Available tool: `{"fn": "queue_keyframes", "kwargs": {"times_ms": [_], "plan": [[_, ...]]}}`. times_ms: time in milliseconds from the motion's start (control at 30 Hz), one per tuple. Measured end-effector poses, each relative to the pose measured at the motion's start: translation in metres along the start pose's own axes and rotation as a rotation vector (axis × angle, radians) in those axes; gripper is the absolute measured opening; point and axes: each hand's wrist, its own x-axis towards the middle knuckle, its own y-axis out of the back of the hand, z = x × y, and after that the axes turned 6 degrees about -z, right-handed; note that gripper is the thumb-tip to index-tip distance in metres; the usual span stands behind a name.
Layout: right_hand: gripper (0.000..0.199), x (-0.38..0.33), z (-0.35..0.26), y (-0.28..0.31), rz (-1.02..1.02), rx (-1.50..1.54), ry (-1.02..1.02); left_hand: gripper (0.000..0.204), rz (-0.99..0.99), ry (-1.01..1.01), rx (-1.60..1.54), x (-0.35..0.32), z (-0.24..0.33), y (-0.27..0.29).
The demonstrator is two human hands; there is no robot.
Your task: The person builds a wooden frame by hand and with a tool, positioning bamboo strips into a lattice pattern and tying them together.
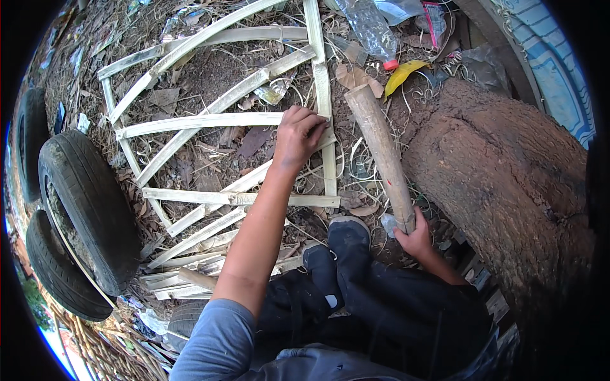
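Note:
A lattice of pale split-wood slats (222,101) lies on the ground in front of me, several slats crossing at angles. My left hand (297,134) rests where one slat's end (203,121) meets an upright slat (324,95). Its fingers are pinched together at that joint, and whatever they hold is too small to make out. To the right, my right hand (416,236) grips the near end of a thick round wooden stick (381,152). The stick's far end points away from me, beside the lattice and apart from it.
A large brown tree trunk (502,152) fills the right side. Old tyres (92,209) stand at the left. More loose slats (178,279) lie by my shoes (349,232). A plastic bottle (372,32) with a red cap, a yellow leaf (405,76) and litter cover the far ground.

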Motion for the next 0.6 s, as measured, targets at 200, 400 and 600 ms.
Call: {"fn": "queue_keyframes", "kwargs": {"times_ms": [200,400,600], "plan": [[0.055,0.0041,-0.0036,0.0015,0.0,-0.113,0.006,0.016,-0.004,-0.009,0.038,-0.0028,-0.0012,-0.0025],[0.056,0.0012,-0.0013,0.0028,-0.03,-0.279,-0.021,0.019,-0.023,-0.048,0.083,-0.0042,-0.0036,-0.0057],[0.06,-0.0018,0.0018,-0.0022,-0.009,-0.252,-0.035,0.016,0.023,-0.016,0.098,-0.0079,-0.006,-0.0084]]}}
